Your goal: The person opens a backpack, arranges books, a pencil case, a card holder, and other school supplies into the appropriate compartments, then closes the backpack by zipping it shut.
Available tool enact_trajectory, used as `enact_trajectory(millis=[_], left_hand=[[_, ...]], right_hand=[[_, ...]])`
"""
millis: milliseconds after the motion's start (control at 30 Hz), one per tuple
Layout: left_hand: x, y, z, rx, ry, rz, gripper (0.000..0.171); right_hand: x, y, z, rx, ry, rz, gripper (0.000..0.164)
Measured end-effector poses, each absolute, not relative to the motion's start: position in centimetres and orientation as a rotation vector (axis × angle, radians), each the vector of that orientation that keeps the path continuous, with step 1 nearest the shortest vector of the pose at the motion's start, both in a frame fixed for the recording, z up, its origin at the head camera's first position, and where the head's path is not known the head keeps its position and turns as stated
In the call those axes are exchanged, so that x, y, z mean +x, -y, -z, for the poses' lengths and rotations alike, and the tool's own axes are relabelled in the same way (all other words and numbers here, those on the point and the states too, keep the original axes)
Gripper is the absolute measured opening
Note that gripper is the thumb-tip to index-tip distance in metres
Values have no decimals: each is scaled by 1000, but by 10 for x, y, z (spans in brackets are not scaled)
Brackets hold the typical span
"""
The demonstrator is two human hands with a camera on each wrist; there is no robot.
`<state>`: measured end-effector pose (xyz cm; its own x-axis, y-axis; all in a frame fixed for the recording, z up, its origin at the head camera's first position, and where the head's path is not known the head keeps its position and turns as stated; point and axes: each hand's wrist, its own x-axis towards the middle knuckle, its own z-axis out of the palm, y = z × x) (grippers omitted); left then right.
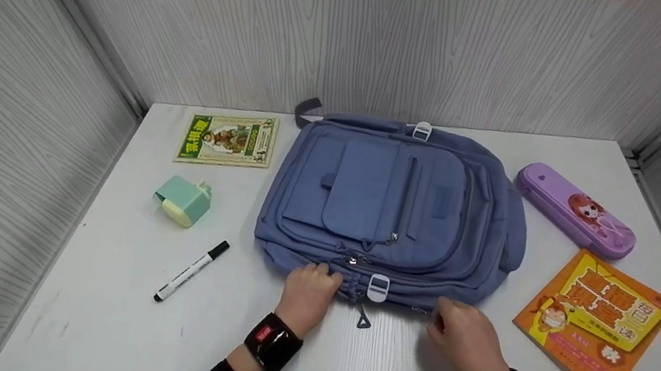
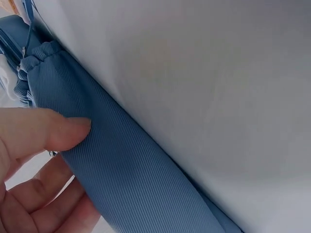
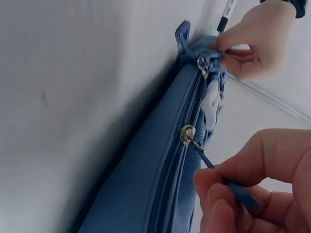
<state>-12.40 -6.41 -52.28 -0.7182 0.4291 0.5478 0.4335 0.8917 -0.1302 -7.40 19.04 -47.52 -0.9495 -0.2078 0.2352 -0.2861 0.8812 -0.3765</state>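
Note:
A blue backpack point(image 1: 363, 183) lies on the white table in front of me, its front pocket facing up. My left hand point(image 1: 307, 299) pinches the fabric at its near side; in the left wrist view the thumb presses on the ribbed side pocket point(image 2: 126, 155), with the fingers behind. Farther right along that edge, my right hand point(image 1: 467, 344) holds a cord zipper pull point(image 3: 240, 194) between thumb and curled fingers. The pull's cord runs taut to a metal slider point(image 3: 187, 135) on the zipper. Another triangular pull point(image 1: 364, 319) hangs loose between the hands.
To the left are a green-framed booklet point(image 1: 227, 140), a small mint-and-yellow gadget point(image 1: 183, 200) and a white marker point(image 1: 191, 272) with black cap. A purple pencil case point(image 1: 579, 211) and an orange book point(image 1: 596, 323) lie right. Grey wood-grain panels point(image 1: 390, 38) surround the table.

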Motion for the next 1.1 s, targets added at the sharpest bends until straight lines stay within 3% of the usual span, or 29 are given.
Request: enact_trajectory(millis=[433,667,900,1100], left_hand=[[-142,98,518,-628,2544,63,20],[-146,101,520,-625,2549,85,20],[-138,89,501,-523,2662,34,19],[-116,47,469,-583,2666,126,27]], right_hand=[[-76,-237,451,70,2949,-729,1],[-83,-243,445,51,2920,-758,4],[-77,-238,445,121,2871,-741,2],[-72,-233,445,124,2835,-785,7]])
